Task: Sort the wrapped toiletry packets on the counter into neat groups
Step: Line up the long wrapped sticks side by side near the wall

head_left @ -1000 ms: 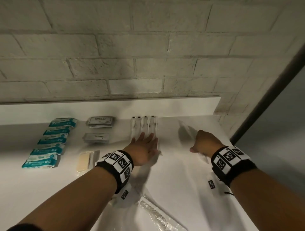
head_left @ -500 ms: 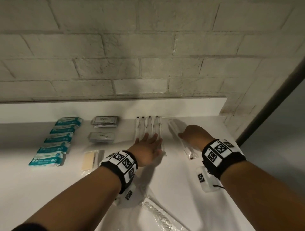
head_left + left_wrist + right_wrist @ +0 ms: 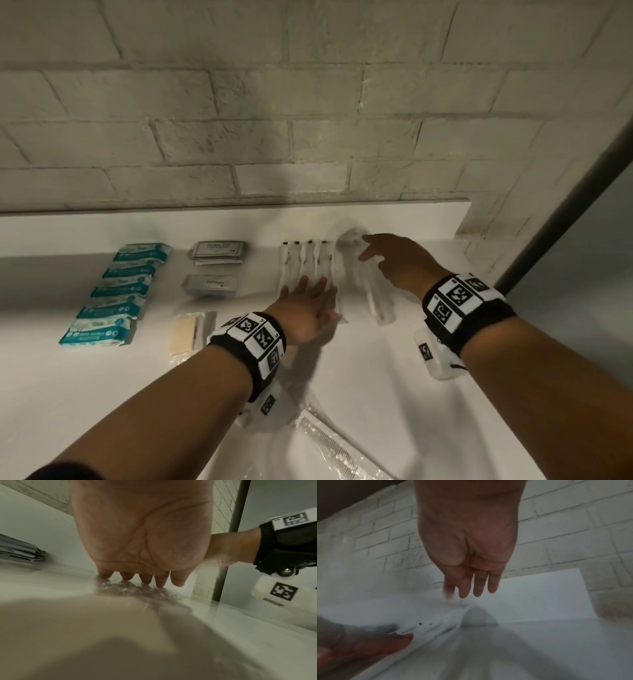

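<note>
A row of clear-wrapped toothbrush packets [image 3: 308, 260] lies at the back of the white counter [image 3: 394, 377]. My left hand [image 3: 305, 305] lies flat on their near ends with straight fingers, and in the left wrist view the crinkled wrap [image 3: 137, 589] sits under the fingertips. One more clear packet [image 3: 373, 294], blurred, lies just right of the row. My right hand [image 3: 390, 260] reaches over it, its straight fingers [image 3: 477, 586] touching its far end near the back ledge.
A column of teal wipe packets [image 3: 120, 291] lies at the left. Beside it are two stacks of grey sachets [image 3: 219, 253] and a beige packet [image 3: 186, 330]. A wrapped comb [image 3: 329, 442] lies near the front. A brick wall [image 3: 308, 137] backs the counter.
My right hand has moved forward and left with the clear packet, bringing it beside the row. My left hand has stayed flat on the row.
</note>
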Action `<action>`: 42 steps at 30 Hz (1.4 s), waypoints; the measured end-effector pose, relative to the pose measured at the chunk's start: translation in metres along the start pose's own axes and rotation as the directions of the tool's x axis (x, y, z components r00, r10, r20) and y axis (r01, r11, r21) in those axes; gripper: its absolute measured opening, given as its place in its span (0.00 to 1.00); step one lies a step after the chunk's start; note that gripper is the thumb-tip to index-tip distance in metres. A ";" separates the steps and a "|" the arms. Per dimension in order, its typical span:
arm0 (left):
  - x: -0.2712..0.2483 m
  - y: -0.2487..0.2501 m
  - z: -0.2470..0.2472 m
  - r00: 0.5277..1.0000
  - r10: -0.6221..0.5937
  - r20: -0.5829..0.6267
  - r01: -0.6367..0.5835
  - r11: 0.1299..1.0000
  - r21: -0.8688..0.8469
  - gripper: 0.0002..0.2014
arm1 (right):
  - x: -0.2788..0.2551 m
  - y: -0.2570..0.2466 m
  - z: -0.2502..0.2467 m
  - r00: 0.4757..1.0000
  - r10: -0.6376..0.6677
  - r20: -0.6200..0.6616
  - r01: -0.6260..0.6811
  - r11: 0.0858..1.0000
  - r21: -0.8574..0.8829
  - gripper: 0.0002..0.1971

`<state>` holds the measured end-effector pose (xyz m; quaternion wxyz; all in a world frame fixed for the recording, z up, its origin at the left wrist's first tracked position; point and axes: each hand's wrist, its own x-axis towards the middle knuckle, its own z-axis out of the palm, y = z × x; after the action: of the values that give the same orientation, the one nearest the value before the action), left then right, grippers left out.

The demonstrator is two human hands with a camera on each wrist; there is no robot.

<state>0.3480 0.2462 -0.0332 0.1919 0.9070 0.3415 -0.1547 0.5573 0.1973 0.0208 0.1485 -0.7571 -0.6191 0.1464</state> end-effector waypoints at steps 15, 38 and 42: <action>-0.003 0.003 -0.001 1.000 0.006 -0.006 -0.007 1.000 -0.018 0.39 | -0.012 -0.017 0.047 0.978 0.168 0.123 -0.148 0.977 -0.153 0.19; 0.007 -0.025 -0.003 0.970 -0.209 -0.124 0.193 0.973 -0.128 0.37 | 0.013 -0.016 0.051 0.931 0.314 0.186 -0.358 0.885 0.297 0.26; 0.008 -0.021 0.000 0.973 -0.198 -0.116 0.186 0.977 -0.109 0.38 | 0.018 -0.022 0.051 0.952 0.266 0.153 -0.296 0.925 0.236 0.26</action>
<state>0.3398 0.2652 -0.0412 0.1981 0.8673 0.4460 -0.0982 0.5204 0.2218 -0.0180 0.1858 -0.8025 -0.4876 0.2895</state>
